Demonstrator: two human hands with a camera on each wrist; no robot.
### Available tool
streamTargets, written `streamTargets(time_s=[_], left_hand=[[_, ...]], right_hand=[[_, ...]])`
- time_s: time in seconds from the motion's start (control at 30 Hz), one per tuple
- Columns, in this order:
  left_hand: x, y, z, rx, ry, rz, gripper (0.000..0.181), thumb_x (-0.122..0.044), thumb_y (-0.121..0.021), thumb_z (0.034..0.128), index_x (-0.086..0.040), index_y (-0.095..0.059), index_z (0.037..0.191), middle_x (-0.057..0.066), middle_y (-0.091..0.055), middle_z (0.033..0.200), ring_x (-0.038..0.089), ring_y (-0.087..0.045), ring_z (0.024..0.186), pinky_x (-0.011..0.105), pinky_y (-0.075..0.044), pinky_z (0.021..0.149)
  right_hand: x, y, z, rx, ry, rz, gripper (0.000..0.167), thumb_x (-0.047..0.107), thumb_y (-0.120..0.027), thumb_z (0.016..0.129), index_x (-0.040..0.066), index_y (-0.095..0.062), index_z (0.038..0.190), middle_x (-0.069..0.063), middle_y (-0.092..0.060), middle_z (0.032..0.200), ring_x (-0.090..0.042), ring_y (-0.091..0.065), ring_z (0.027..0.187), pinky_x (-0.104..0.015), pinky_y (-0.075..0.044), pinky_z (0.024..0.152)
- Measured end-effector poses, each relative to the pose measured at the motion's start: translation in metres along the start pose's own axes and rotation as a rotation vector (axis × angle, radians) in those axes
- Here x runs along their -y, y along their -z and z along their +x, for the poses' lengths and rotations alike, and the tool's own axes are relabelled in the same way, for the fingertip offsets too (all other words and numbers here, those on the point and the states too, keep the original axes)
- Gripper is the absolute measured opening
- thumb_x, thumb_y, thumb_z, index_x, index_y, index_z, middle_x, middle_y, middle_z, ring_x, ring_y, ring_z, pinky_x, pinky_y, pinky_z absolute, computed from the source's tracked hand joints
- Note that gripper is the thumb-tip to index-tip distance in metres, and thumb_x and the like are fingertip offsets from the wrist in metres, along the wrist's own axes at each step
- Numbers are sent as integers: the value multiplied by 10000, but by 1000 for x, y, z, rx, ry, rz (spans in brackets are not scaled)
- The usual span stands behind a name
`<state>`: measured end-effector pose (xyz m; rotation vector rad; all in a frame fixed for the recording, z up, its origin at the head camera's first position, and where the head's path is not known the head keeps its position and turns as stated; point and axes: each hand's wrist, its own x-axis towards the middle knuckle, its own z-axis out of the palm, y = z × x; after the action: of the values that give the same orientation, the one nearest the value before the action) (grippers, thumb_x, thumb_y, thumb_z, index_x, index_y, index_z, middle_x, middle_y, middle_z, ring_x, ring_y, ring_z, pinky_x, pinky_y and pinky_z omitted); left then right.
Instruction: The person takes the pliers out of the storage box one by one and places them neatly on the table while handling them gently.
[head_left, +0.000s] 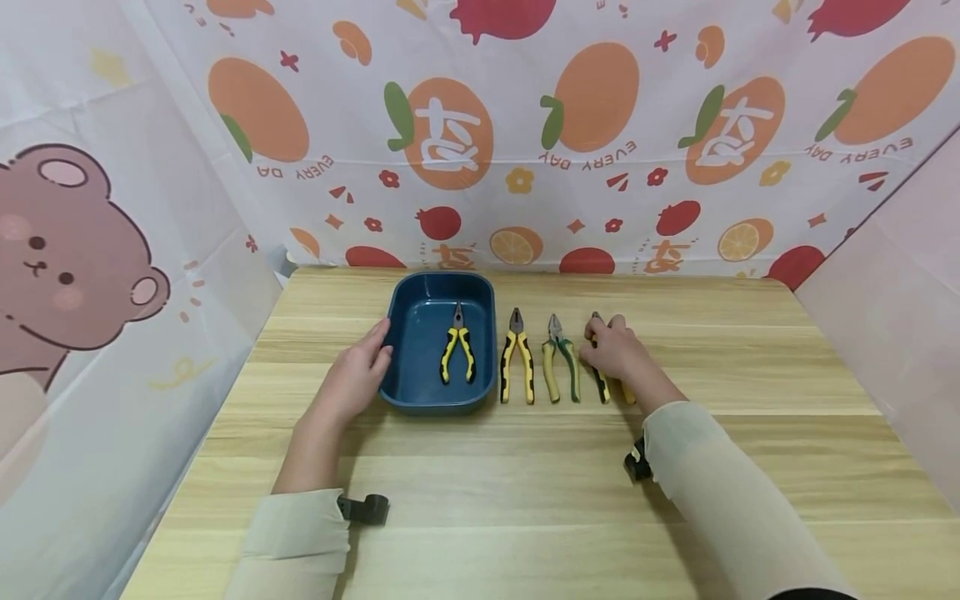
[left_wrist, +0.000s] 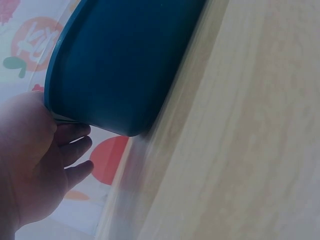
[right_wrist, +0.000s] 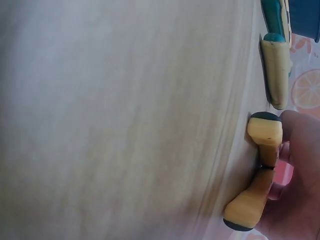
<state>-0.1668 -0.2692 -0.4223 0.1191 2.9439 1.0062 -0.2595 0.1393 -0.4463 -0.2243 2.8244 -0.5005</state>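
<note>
right of centre, right hand (head_left: 617, 350) grips pliers (head_left: 602, 387), probably heavy, best held by handles (right_wrist: 245, 207); left hand (head_left: 352, 375), loose, touches tray (head_left: 438, 409).

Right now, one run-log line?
left hand: touching blue container; right hand: gripping rightmost pliers; in container: one pliers; between: two pliers

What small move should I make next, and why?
Probably lift the rightmost pliers straight up: your right hand is curled over them, another pair of pliers lies in the blue bin, and your left hand touches the bin's side.
</note>
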Motion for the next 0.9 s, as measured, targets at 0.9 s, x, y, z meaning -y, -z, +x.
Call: streamTargets(time_s=[0.9], left_hand=[[-1,0,1,-5,-1,-9,545,-227,-387,1064,-72,-239,1564,110,-249,1619,291,-247,1490,519,-264,1189]], right_hand=[[3,2,0,10,-35,12,261,311,-495,952,137,-486,1146,-209,-310,1176,-380,-445,947,-394,-417,656]])
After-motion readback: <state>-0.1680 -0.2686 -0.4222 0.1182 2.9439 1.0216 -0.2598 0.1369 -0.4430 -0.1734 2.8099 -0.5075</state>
